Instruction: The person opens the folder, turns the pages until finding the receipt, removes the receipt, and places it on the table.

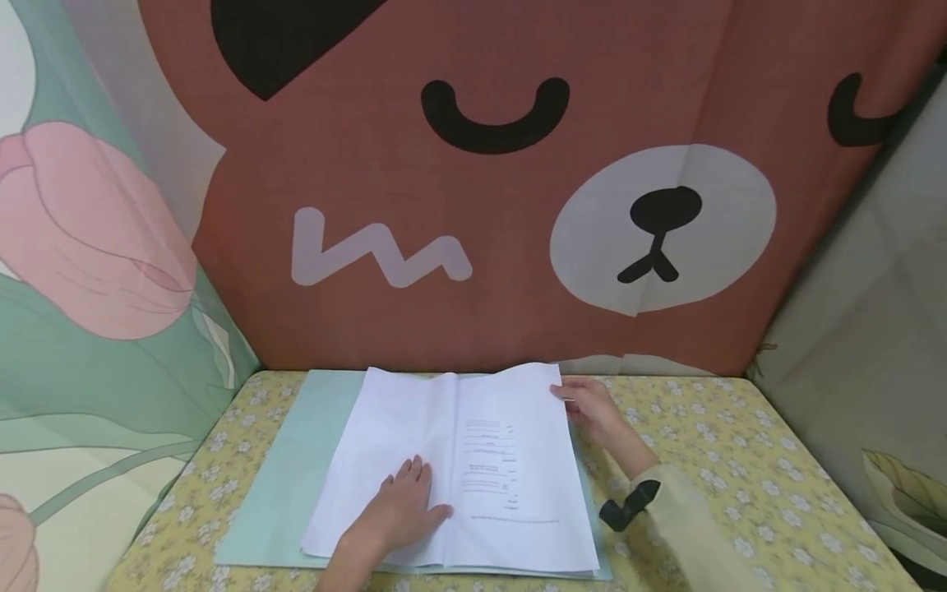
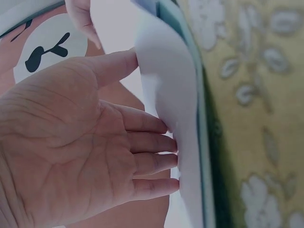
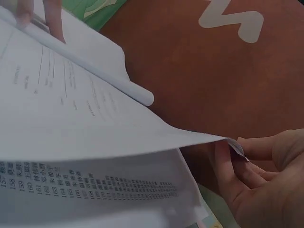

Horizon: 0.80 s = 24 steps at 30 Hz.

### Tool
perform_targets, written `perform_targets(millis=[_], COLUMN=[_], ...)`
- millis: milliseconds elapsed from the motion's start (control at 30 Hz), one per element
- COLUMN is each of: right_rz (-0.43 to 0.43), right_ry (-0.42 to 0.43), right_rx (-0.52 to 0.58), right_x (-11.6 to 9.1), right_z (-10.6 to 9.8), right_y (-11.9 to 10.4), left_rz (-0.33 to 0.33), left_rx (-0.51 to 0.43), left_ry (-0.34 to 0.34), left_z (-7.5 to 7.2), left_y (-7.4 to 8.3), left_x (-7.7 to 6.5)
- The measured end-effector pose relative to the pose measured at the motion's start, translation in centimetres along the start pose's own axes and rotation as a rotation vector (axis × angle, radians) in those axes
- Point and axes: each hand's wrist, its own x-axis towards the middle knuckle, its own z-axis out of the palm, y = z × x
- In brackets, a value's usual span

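Observation:
A stack of white printed sheets lies spread like a book on a pale green folder (image 1: 277, 477). My left hand (image 1: 395, 511) rests with straight fingers on the left page (image 1: 370, 448), its thumb reaching toward the middle fold. At the far right corner my right hand (image 1: 594, 409) pinches the top right sheet (image 1: 521, 403) between thumb and fingers. The right wrist view shows that sheet's edge lifted, with a lower page (image 3: 95, 190) bearing a numbered list under it. In the left wrist view the left hand's fingertips (image 2: 168, 185) touch the paper.
A yellow flowered cloth (image 1: 710, 460) covers the table around the folder. Behind stands a brown hanging with a bear face (image 1: 503, 321); printed fabric walls close off the left (image 1: 96, 370) and right (image 1: 851, 329). A black strap piece (image 1: 629, 506) sits at the right cuff.

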Motion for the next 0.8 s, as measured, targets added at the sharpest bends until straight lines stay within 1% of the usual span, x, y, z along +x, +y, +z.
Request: perform_targets(millis=[100, 200, 333, 433, 533, 633, 800], right_rz=[0.012, 0.025, 0.032, 0.023, 0.023, 0.038, 0.049], right_ry=[-0.059, -0.098, -0.16, -0.199, -0.214, -0.213, -0.232], right_rx=[0.006, 0.024, 0.071, 0.116, 0.142, 0.155, 0.183], right_x=[0.0, 0.1, -0.1, -0.2, -0.1, 0.1, 0.2], right_z=[0.1, 0.3, 0.4, 0.6, 0.9, 1.4, 2.3], right_y=[-0.6, -1.2, -2.2, -2.9, -3.3, -3.7, -4.6], left_rz=[0.006, 0.013, 0.033, 0.042, 0.027, -0.009, -0.053], left_rx=[0.015, 0.03, 0.04, 0.046, 0.048, 0.044, -0.012], left_ry=[0.014, 0.033, 0.062, 0.08, 0.088, 0.082, 0.074], left_z=[0.1, 0.2, 0.1, -0.2, -0.5, -0.8, -1.3], left_y=[-0.2, -0.4, -0.8, -1.5, -2.5, -3.4, -4.6], left_x=[-0.2, -0.4, -0.7, -1.1, -1.5, -1.7, -2.2])
